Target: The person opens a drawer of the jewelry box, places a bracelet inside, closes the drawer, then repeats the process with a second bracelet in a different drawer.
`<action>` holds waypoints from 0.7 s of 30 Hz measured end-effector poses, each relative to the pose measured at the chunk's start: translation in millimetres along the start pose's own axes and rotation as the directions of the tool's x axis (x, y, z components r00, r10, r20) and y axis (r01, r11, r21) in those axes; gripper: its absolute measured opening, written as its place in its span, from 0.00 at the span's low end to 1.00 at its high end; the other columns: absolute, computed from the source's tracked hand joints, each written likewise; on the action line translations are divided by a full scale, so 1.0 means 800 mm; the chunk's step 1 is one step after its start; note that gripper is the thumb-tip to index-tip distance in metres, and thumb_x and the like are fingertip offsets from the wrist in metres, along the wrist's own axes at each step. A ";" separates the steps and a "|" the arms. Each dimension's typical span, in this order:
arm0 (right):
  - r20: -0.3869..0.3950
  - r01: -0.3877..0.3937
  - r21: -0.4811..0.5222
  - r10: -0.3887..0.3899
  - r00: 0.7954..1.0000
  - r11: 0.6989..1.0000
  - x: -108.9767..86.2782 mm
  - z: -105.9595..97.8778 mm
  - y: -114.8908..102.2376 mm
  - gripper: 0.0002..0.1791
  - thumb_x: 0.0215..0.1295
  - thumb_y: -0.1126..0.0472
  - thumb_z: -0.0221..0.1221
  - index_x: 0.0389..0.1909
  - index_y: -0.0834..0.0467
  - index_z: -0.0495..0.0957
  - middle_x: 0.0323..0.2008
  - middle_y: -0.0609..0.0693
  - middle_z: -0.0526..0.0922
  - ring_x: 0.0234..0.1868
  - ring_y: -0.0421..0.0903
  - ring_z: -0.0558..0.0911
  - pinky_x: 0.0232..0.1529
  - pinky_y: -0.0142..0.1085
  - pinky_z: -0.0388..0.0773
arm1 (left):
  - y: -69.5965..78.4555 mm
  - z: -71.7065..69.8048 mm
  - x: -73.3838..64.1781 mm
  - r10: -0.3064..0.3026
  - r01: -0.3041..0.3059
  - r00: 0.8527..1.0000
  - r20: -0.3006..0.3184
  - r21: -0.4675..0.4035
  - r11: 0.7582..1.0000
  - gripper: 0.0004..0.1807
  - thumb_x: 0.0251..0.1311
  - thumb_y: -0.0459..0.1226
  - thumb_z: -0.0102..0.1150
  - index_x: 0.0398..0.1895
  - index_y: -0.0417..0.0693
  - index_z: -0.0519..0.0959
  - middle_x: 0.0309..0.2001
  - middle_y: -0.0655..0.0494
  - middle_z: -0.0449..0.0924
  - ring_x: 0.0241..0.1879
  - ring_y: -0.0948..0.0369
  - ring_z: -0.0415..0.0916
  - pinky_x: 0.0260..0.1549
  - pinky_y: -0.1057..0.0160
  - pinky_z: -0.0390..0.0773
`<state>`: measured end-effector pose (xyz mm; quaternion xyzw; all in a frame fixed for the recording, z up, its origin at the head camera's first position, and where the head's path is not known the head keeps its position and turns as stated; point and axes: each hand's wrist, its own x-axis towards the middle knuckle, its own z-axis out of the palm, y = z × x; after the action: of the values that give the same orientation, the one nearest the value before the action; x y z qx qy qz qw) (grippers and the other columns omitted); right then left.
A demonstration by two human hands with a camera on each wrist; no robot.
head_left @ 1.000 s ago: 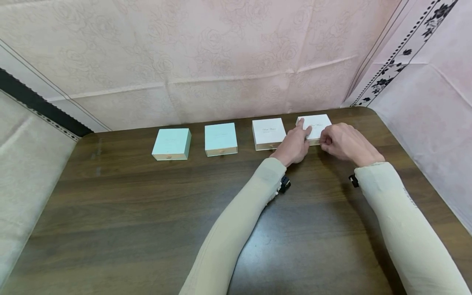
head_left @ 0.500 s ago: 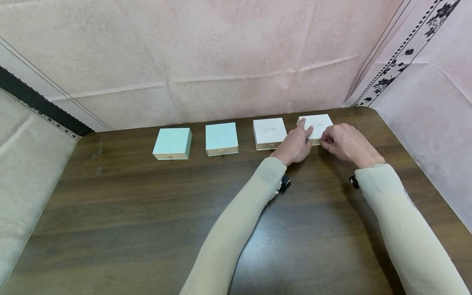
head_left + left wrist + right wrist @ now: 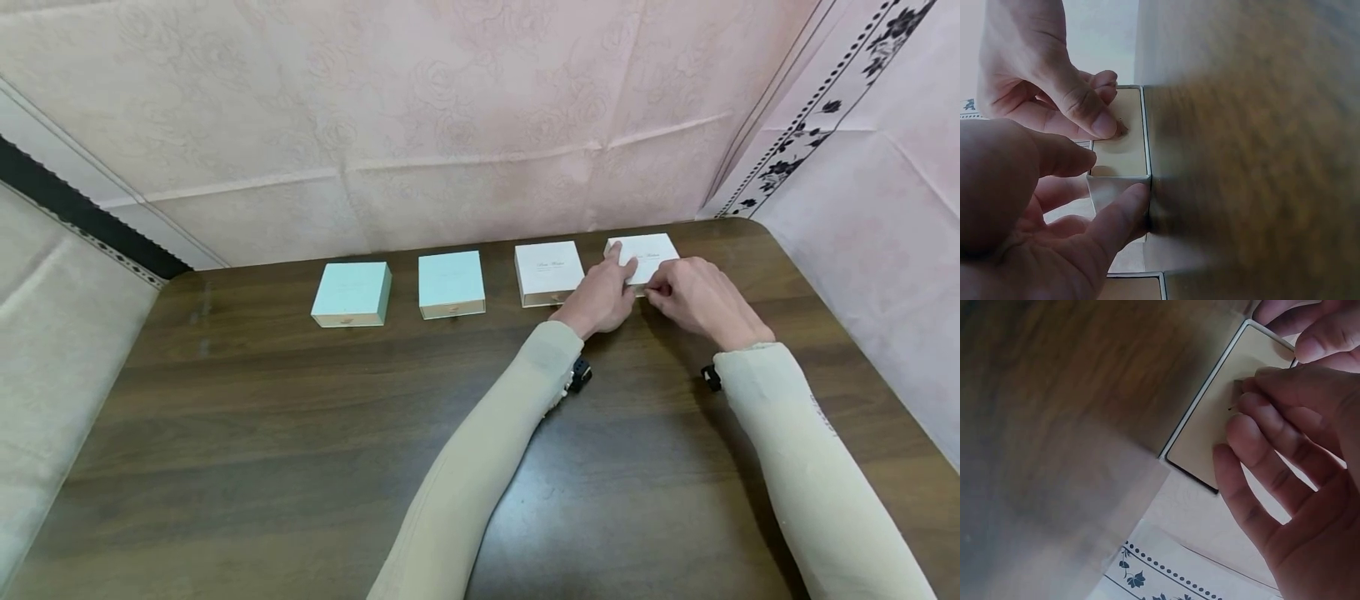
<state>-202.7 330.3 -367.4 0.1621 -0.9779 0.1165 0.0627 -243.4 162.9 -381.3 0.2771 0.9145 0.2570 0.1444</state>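
A white drawer box with small print on its lid stands at the right end of a row. My left hand holds its left side, index finger laid on the lid and thumb against the side wall. At the box's front my right hand pinches a small pull tab between thumb and index finger. The beige drawer front appears flush with the sleeve's rim. Fingers hide most of the tab.
Left of my hands stand another white drawer box and two mint-green ones, a nearer box and a farther box. All sit near the back edge of the brown wooden table. Patterned cloth hangs behind.
My right hand has shifted slightly left at the front of the box, its wrist swinging inward. The left hand and the boxes keep their places.
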 end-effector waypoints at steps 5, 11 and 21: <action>-0.020 -0.010 0.026 0.010 1.000 1.000 -0.004 0.001 -0.002 0.07 0.64 0.68 0.62 0.31 0.59 0.88 0.25 0.49 0.86 0.28 0.46 0.81 0.34 0.44 0.76 | 0.003 0.003 0.002 -0.002 0.002 1.000 0.002 -0.015 1.000 0.30 0.80 0.44 0.43 0.82 0.58 0.55 0.85 0.57 0.34 0.80 0.58 0.54 0.71 0.66 0.66; -0.034 -0.026 0.034 0.027 0.999 0.999 -0.005 0.004 -0.009 0.08 0.66 0.66 0.62 0.27 0.59 0.85 0.22 0.48 0.84 0.26 0.46 0.79 0.32 0.45 0.74 | 0.005 0.005 0.001 0.000 0.000 1.000 -0.002 0.000 1.000 0.30 0.80 0.44 0.42 0.82 0.58 0.55 0.85 0.57 0.35 0.80 0.58 0.53 0.72 0.67 0.65; -0.035 -0.030 0.053 0.032 0.999 0.998 -0.001 0.007 -0.013 0.08 0.67 0.66 0.62 0.30 0.60 0.88 0.25 0.50 0.87 0.28 0.48 0.81 0.34 0.46 0.76 | -0.001 0.000 -0.002 0.006 -0.006 1.000 -0.012 0.007 1.000 0.29 0.80 0.43 0.41 0.82 0.56 0.56 0.85 0.55 0.34 0.80 0.53 0.55 0.72 0.63 0.66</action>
<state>-198.9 319.8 -371.1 0.1462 -0.9756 0.1458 0.0744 -242.2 161.8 -381.6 0.2788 0.9153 0.2562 0.1371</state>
